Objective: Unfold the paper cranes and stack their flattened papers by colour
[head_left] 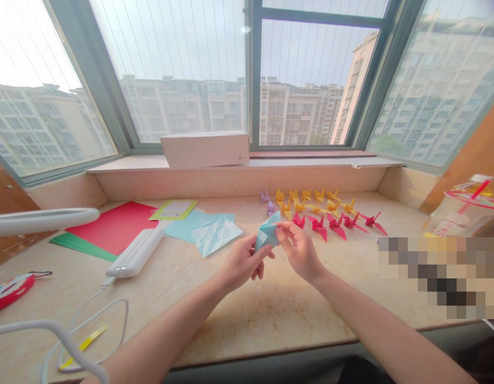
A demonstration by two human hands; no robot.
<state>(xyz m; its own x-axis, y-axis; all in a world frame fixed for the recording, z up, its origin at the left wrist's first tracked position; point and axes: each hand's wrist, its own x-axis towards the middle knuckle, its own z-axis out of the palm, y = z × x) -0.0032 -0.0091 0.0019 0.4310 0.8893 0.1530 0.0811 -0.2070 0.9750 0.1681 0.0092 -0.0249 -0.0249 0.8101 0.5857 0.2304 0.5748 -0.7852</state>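
Note:
A small folded piece of light-blue origami paper point(268, 233) is held up above the counter between both hands. My left hand point(245, 258) grips its lower left part, thumb across the front. On its right edge, my right hand point(298, 248) pinches the paper between thumb and fingers. Behind the hands stand folded paper cranes in rows: red cranes point(336, 226) in front, yellow cranes point(307, 196) farther back, and lilac cranes point(270, 206) at the left end. Flat light-blue paper point(183, 228) lies left of the hands, partly under a clear plastic wrapper point(215, 234).
At left lie red paper point(122, 224), green paper point(81, 246) and a white power bank point(135, 253) with a cable point(125, 320). A white stand arm point(42, 220) juts in. On the sill sits a white box point(207, 150). A plastic jug point(463, 208) stands at right, near a blurred patch.

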